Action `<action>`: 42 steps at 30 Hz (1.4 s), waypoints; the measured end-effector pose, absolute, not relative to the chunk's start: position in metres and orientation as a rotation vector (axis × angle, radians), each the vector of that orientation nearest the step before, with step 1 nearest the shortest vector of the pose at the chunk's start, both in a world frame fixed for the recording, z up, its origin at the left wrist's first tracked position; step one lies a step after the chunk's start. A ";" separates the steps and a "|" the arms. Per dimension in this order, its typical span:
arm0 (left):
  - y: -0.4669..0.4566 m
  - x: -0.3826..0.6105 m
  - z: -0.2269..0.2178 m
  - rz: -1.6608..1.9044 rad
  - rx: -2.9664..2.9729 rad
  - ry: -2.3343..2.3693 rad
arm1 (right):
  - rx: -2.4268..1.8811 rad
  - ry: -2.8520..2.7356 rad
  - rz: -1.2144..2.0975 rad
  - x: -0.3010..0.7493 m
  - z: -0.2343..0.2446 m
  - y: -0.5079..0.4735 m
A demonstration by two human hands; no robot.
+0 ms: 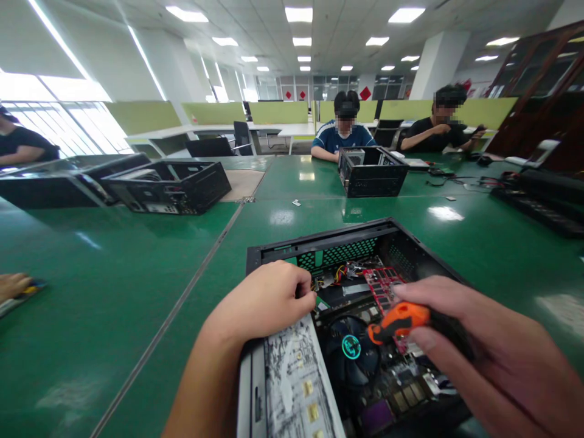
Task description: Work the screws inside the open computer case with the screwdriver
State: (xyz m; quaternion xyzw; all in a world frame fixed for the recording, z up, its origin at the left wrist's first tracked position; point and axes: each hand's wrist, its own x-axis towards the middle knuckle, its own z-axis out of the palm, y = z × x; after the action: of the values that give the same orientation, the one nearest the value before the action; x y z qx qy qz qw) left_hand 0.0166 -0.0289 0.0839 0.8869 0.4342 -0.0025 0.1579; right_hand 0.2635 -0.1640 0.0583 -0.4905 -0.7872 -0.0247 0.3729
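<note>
Green worktop (137, 292), open computer case (319, 243) at 6 o'clock, left hand (269, 301) fisted inside near the wires, right hand (479, 347) clamped on orange screwdriver (396, 321) above the cooler fan (351, 347).

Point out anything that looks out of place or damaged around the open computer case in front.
The metal drive cage at the near left of the open case looks badly scuffed, its grey surface streaked with dark marks. A few small loose bits lie on the green table beyond the case. Nothing else stands out.
</note>
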 end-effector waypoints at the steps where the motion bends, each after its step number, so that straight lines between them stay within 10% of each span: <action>1: -0.029 0.017 0.084 -0.005 2.536 1.243 | -1.271 -1.970 -0.117 0.269 0.053 -0.170; 42: -0.026 0.016 0.080 0.005 2.512 1.241 | -1.224 -1.950 -0.227 0.274 0.032 -0.177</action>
State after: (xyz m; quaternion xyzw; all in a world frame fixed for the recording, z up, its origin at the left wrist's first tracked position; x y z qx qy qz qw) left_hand 0.0156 -0.0262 0.0799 0.8836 0.4366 0.0017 0.1689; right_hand 0.2739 -0.1774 0.0319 -0.4843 -0.7718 -0.0900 0.4022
